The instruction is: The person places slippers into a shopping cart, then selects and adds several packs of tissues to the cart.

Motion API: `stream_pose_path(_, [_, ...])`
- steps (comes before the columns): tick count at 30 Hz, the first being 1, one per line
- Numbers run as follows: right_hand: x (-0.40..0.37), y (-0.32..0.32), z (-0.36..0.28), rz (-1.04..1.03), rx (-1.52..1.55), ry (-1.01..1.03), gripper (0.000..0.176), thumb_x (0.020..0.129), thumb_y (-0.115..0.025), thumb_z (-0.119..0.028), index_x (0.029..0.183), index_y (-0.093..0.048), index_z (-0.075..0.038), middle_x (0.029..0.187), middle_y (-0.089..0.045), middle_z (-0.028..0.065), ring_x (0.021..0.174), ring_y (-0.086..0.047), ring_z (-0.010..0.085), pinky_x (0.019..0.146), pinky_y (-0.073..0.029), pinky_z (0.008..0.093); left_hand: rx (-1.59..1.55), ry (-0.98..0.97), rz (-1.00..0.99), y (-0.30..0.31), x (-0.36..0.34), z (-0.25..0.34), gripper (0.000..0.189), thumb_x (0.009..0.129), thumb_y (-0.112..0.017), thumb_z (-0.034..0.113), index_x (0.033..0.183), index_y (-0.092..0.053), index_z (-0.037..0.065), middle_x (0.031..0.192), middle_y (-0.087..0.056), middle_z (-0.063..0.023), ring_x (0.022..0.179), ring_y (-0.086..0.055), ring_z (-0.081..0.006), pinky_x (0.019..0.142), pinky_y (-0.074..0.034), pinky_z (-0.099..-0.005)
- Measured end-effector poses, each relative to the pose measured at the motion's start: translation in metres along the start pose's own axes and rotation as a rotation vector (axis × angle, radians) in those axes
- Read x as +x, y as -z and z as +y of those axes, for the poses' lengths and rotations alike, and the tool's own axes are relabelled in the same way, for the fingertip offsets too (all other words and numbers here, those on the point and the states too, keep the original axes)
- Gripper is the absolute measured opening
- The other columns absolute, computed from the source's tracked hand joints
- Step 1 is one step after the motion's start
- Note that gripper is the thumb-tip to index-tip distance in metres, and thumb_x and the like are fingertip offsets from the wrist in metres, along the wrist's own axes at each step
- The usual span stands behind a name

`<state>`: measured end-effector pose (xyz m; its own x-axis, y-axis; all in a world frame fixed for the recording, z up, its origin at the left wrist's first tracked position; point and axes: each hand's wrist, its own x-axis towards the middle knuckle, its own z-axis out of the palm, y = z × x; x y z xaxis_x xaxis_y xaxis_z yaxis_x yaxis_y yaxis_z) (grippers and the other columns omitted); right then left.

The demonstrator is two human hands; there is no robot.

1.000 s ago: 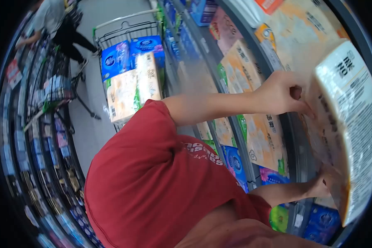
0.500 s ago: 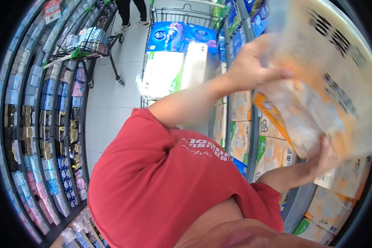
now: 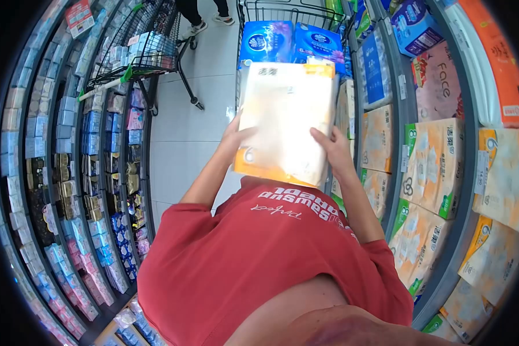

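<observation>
A cream and orange pack of tissues (image 3: 287, 121) is held up in front of my chest, gripped between both hands. Its top face is partly washed out by glare. My left hand (image 3: 234, 137) presses its left side, thumb over the face and the other fingers mostly hidden. On the opposite side, my right hand (image 3: 333, 147) grips the edge with its thumb on the face. Just beyond the pack, two blue packs (image 3: 266, 41) lie in a shopping cart (image 3: 291, 10), whose near part the held pack hides.
Shelves of cream tissue packs (image 3: 435, 161) line the right side, with a pink pack (image 3: 438, 81) higher up. Small packets fill the left shelf (image 3: 89, 190). Another cart (image 3: 138, 55) stands at the far left beside a person's legs (image 3: 205, 11) on the tiled floor (image 3: 181, 127).
The tissue pack has come from the right-hand shelf side to the centre, before my chest and the cart. Both hands have moved left with it, and my view has turned slightly.
</observation>
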<state>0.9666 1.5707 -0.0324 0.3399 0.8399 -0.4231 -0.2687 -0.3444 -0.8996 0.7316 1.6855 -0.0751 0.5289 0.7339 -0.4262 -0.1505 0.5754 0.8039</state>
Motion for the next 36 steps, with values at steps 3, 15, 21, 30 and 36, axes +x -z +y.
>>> stream_pose_path(3, [0.028, -0.033, 0.002, -0.071, -0.001, -0.072, 0.053, 0.079, -0.071, -0.024, 0.116, -0.051, 0.008, 0.104, -0.062, 0.0147, 0.093, -0.061, 0.0172, 0.077, -0.049, 0.0272, -0.112, 0.045, 0.08, 0.03, 0.003, 0.01, 0.059, 0.081, -0.057, -0.001, 0.136, -0.036, 0.002, 0.123, -0.053, -0.0161, 0.104, -0.059, -0.0238, 0.084, -0.051, -0.0325])
stream_pose_path(15, [0.242, -0.081, -0.057, 0.033, -0.242, 0.189, 0.056, 0.08, -0.067, -0.037, 0.113, -0.056, 0.007, 0.101, -0.065, 0.0153, 0.089, -0.063, 0.0213, 0.073, -0.05, 0.0299, 0.087, -0.154, -0.017, 0.093, 0.231, 0.118, 0.059, 0.084, -0.061, 0.013, 0.133, -0.035, -0.005, 0.119, -0.054, -0.0205, 0.102, -0.059, -0.0257, 0.082, -0.05, -0.0337])
stream_pose_path(21, [0.212, -0.095, 0.028, -0.203, -0.799, 0.273, 0.058, 0.077, -0.068, -0.038, 0.115, -0.058, 0.004, 0.11, -0.062, 0.0202, 0.1, -0.06, 0.0255, 0.084, -0.048, 0.0335, 0.526, -0.211, 0.262, 0.093, 0.244, 0.059, 0.086, 0.075, -0.07, 0.011, 0.143, -0.018, -0.002, 0.137, -0.04, -0.0199, 0.12, -0.046, -0.0247, 0.099, -0.036, -0.0294])
stream_pose_path(30, [0.052, -0.067, 0.051, -0.329, -0.549, 0.07, 0.037, 0.083, -0.062, -0.014, 0.117, -0.057, 0.0, 0.106, -0.064, 0.0134, 0.097, -0.06, 0.0225, 0.087, -0.046, 0.0316, 0.525, -0.296, 0.203, 0.064, 0.204, -0.015, 0.053, 0.078, -0.065, 0.01, 0.126, -0.047, -0.001, 0.11, -0.061, -0.0138, 0.094, -0.06, -0.018, 0.081, -0.047, -0.0289])
stream_pose_path(36, [-0.016, 0.026, 0.102, -0.039, -0.191, -0.16, 0.041, 0.085, -0.064, -0.022, 0.119, -0.055, 0.0, 0.103, -0.065, 0.0099, 0.096, -0.06, 0.0159, 0.084, -0.047, 0.0293, 0.738, -0.46, -0.102, -0.038, 0.18, 0.014, 0.027, 0.079, -0.064, 0.015, 0.103, -0.065, 0.002, 0.096, -0.067, -0.011, 0.085, -0.064, -0.0172, 0.074, -0.049, -0.0294])
